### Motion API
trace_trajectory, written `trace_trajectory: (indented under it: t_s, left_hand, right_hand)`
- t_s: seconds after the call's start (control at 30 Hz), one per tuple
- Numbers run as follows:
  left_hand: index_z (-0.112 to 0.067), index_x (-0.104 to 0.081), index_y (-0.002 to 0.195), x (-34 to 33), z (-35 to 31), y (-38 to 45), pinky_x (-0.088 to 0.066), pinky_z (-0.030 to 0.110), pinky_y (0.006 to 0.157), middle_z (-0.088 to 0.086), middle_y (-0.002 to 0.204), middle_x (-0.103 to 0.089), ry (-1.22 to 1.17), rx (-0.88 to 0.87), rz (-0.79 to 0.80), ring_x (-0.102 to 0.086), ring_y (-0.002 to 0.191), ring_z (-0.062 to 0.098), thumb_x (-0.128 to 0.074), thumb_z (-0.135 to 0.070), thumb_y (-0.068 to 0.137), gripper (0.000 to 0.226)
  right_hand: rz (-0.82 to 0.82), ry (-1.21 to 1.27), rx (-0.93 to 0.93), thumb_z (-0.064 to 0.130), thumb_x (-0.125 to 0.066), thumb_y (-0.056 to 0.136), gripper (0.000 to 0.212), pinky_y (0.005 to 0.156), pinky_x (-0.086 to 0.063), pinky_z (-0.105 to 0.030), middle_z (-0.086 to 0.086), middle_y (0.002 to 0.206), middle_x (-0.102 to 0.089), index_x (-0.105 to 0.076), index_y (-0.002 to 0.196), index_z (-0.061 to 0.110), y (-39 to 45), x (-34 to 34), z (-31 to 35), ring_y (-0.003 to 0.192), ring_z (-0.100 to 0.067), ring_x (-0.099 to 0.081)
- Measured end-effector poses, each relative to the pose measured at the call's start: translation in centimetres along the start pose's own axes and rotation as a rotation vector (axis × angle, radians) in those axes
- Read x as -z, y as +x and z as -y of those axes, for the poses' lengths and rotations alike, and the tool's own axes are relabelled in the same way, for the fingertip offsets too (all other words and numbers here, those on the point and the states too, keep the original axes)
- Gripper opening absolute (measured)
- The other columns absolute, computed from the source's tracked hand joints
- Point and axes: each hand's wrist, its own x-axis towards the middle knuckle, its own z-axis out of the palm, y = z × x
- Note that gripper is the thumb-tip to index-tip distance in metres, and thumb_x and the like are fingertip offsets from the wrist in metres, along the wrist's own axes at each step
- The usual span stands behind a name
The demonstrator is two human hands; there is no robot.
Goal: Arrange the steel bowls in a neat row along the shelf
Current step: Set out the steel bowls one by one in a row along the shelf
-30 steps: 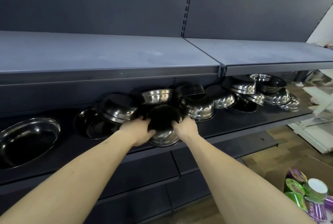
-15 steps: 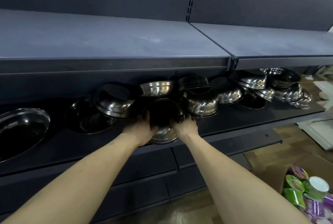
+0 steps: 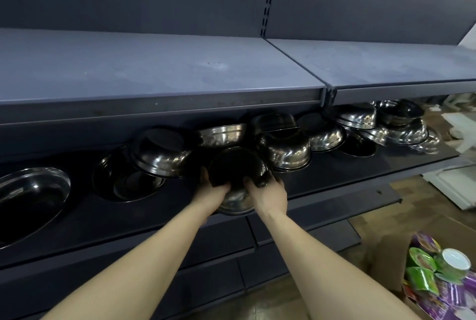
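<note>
left hand (image 3: 211,192) gripped bowl (image 3: 238,172) by left rim | right hand (image 3: 268,193) gripped its right rim | bowl tilted, at front edge of lower shelf (image 3: 322,180), mid-row | other bowls (image 3: 286,149) jumbled behind

Dim overall; light falls from above onto the upper shelf (image 3: 159,67), leaving the lower shelf (image 3: 334,178) in deep shadow w/ the steel bowls (image 3: 286,149) showing small glints only. Forearms lit evenly. Slight softness throughout, wide-angle bending at edges, esp. the far-left bowl (image 3: 31,198).
</note>
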Motion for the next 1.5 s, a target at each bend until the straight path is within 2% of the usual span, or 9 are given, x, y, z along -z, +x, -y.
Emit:
trace_trajectory:
  t_s: [0.13, 0.33, 0.5, 0.8, 1.07, 1.23, 1.3, 1.43, 1.5]
  left_hand:
    - [-0.042, -0.018, 0.151, 0.7, 0.6, -0.9, -0.054, 0.043, 0.091, 0.001, 0.141, -0.052, -0.196, 0.085, -0.008, -0.058, 0.118, 0.024, -0.064, -0.041, 0.088, 0.078]
    - [-0.038, -0.023, 0.152, 2.0, 0.7, -1.7, -0.053, 0.045, 0.093, 0.003, 0.139, -0.053, -0.229, 0.150, 0.018, -0.058, 0.117, 0.025, -0.061, -0.048, 0.090, 0.074]
    - [-0.035, -0.035, 0.147, 2.5, 1.1, -2.5, -0.053, 0.033, 0.069, -0.001, 0.130, -0.060, -0.244, 0.171, 0.033, -0.061, 0.109, 0.021, -0.055, -0.061, 0.087, 0.069]
    - [-0.029, -0.047, 0.133, 6.8, -1.4, -4.7, -0.052, 0.049, 0.094, 0.006, 0.114, -0.062, -0.409, 0.154, -0.023, -0.062, 0.109, 0.031, -0.025, -0.082, 0.085, 0.075]
    - [-0.027, -0.053, 0.134, 10.2, -2.8, -6.1, -0.052, 0.047, 0.094, 0.005, 0.116, -0.068, -0.503, 0.051, -0.101, -0.067, 0.099, 0.027, -0.034, -0.089, 0.076, 0.087]
    - [-0.020, -0.060, 0.112, 10.5, -2.7, -7.0, -0.054, 0.040, 0.093, -0.001, 0.102, -0.065, -0.516, -0.014, -0.185, -0.062, 0.095, 0.018, -0.058, -0.053, 0.091, 0.040]
    - [-0.024, -0.060, 0.099, 10.6, -2.3, -7.5, -0.052, 0.041, 0.097, -0.001, 0.100, -0.065, -0.419, -0.048, -0.230, -0.062, 0.095, 0.017, -0.061, -0.035, 0.090, 0.015]
    - [-0.039, -0.045, 0.127, 11.7, -1.2, -8.2, -0.048, 0.042, 0.100, -0.006, 0.109, -0.065, -0.173, -0.153, -0.266, -0.061, 0.108, 0.024, -0.061, -0.033, 0.076, 0.054]
    - [-0.034, -0.030, 0.144, 12.0, -0.8, -8.7, -0.044, 0.033, 0.092, -0.009, 0.105, -0.064, -0.032, -0.208, -0.287, -0.059, 0.102, 0.020, -0.060, -0.025, 0.087, 0.065]
  right_hand:
    - [-0.055, 0.095, 0.063, 0.066, -0.063, 0.080, 0.071, 0.094, -0.052, -0.039, 0.000, 0.136, -0.055, -0.058, 0.140, 0.028, -2.8, 0.4, -1.4, 0.122, -0.024, -0.057]
    - [-0.023, 0.180, 0.042, 0.053, -0.071, 0.088, 0.066, 0.094, -0.042, -0.025, 0.004, 0.136, -0.053, -0.055, 0.146, 0.026, -4.5, 0.3, -2.0, 0.126, -0.020, -0.056]
    - [-0.018, 0.090, 0.201, 0.056, -0.072, 0.085, 0.069, 0.098, -0.045, -0.027, 0.007, 0.145, -0.051, -0.052, 0.147, 0.032, -4.9, 1.0, -1.7, 0.129, -0.015, -0.054]
    - [-0.013, -0.083, 0.508, 0.043, -0.068, 0.096, 0.085, 0.122, -0.029, -0.030, 0.010, 0.171, -0.020, -0.020, 0.164, 0.028, -6.1, 1.6, 0.0, 0.156, -0.008, -0.021]
    - [-0.060, -0.010, 0.534, 0.022, -0.060, 0.099, 0.077, 0.116, -0.029, -0.021, 0.017, 0.157, -0.037, -0.019, 0.163, 0.032, -7.7, 1.3, 3.0, 0.139, 0.005, -0.031]
    - [-0.100, 0.281, 0.338, 0.025, -0.037, 0.107, 0.045, 0.085, -0.051, -0.032, 0.005, 0.111, -0.073, -0.044, 0.151, 0.030, -8.5, 0.6, 5.3, 0.086, -0.010, -0.065]
    - [-0.091, 0.361, 0.278, 0.036, -0.034, 0.111, 0.044, 0.091, -0.046, -0.027, 0.004, 0.116, -0.071, -0.049, 0.149, 0.024, -8.7, 0.7, 6.3, 0.107, -0.013, -0.065]
    - [0.011, 0.459, 0.185, 0.063, -0.042, 0.100, 0.062, 0.106, -0.047, -0.033, 0.011, 0.130, -0.062, -0.052, 0.147, 0.025, -8.4, 0.4, 7.6, 0.122, -0.012, -0.057]
    - [0.075, 0.439, 0.118, 0.060, -0.049, 0.093, 0.064, 0.088, -0.060, -0.036, 0.004, 0.128, -0.067, -0.051, 0.148, 0.026, -7.9, 0.1, 8.2, 0.108, -0.016, -0.067]
